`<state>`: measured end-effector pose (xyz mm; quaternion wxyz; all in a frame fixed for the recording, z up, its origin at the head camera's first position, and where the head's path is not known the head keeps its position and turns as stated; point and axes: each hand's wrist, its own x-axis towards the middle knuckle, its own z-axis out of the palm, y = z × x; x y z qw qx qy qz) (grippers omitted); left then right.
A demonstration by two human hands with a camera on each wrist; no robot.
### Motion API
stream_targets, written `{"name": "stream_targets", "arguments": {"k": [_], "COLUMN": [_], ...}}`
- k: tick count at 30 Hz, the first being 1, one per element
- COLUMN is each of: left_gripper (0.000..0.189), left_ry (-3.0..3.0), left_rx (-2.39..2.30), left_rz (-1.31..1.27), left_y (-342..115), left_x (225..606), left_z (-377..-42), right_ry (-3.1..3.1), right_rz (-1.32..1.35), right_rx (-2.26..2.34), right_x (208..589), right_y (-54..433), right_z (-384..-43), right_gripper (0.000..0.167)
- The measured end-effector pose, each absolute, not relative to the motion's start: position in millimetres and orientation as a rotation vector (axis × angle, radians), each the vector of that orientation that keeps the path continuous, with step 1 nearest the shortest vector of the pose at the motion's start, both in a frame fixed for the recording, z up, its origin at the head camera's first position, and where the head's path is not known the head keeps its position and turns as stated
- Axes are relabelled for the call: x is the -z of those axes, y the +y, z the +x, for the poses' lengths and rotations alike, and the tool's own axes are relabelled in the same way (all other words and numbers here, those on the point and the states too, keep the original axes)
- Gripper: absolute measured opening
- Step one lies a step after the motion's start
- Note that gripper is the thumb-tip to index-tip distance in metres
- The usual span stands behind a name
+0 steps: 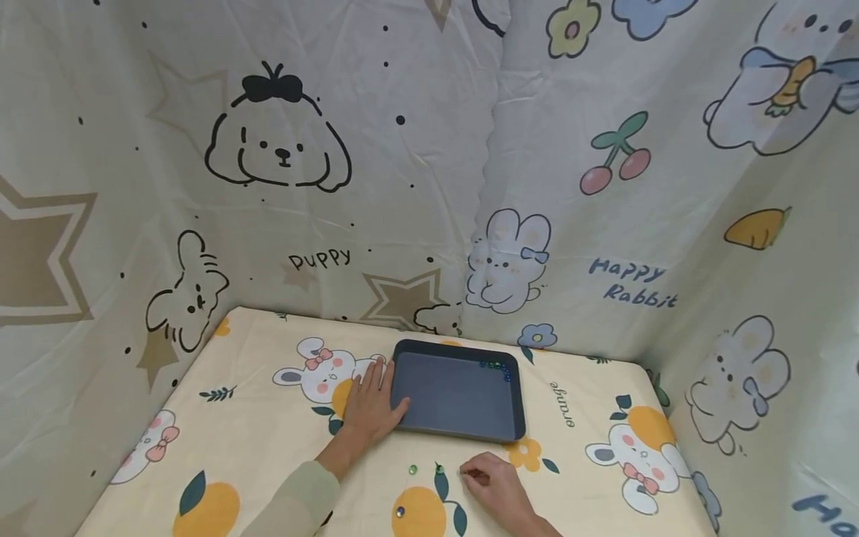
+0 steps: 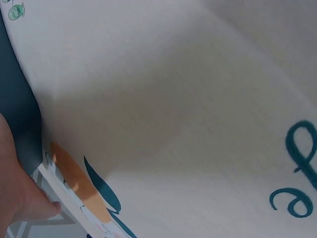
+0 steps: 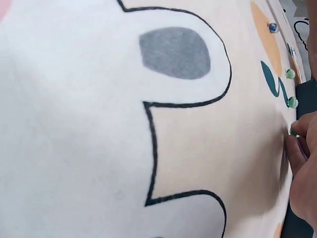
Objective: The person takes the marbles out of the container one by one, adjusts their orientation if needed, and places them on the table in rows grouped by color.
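Observation:
A dark grey tray (image 1: 456, 429) lies on the patterned cloth, with several blue and green marbles (image 1: 506, 373) in its far right corner. My left hand (image 1: 370, 403) rests on the tray's left rim, its fingers extended. Just in front of the tray, my right hand (image 1: 495, 483) pinches a green marble (image 3: 293, 132) between thumb and finger; fingertips hide most of it. To the left of that hand are two loose green marbles (image 1: 412, 469), one lying over a printed leaf. A blue marble (image 1: 400, 512) sits nearer to me, on a printed orange.
The cream cloth (image 1: 268, 432) with rabbits and oranges covers the table. Hanging printed curtains (image 1: 403, 186) enclose it at the back and both sides. In the left wrist view, part of the tray (image 2: 22, 109) stands beside the left hand.

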<state>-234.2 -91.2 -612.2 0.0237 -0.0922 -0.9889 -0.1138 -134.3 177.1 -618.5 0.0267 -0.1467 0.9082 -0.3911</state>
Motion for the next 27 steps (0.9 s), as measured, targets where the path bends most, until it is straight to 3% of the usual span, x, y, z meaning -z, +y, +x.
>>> {"name": "stream_targets", "arguments": {"k": [27], "left_gripper": [0.084], "left_ry": [-3.065], "left_rx": [0.343], "left_rz": [-0.275], "left_y": [-91.8], "left_x": [612.1], "left_z": [-235.2], "right_ry": [2.774], "right_rz": [-0.478], "right_rx": [1.237], "right_x": [622.9], "right_y": [177.3], "right_z": [-134.3], "right_gripper": [0.015]}}
